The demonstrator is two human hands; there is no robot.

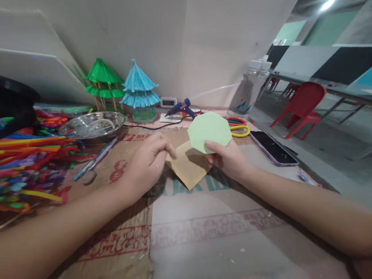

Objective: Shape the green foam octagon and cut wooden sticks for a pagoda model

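My right hand [230, 159] pinches a pale green octagonal piece of card [209, 130] between thumb and fingers, with the thumb on its lower edge. Partly behind and below it is a tan sheet of paper [189, 168], one corner pointing toward me. My left hand [151, 159] has its fingers curled at the left corner of that tan paper and appears to pinch it. The green card hides part of the paper's right side, and my right fingers are close against that edge.
Blue [138, 91] and green [103, 84] model pavilions stand at the back. Nearby are a blue glue gun [182, 108], a metal bowl [92, 125], scissors [240, 130], a plastic bottle [249, 89] and a phone [274, 148]. Colourful pipe cleaners [11, 173] fill the left side.
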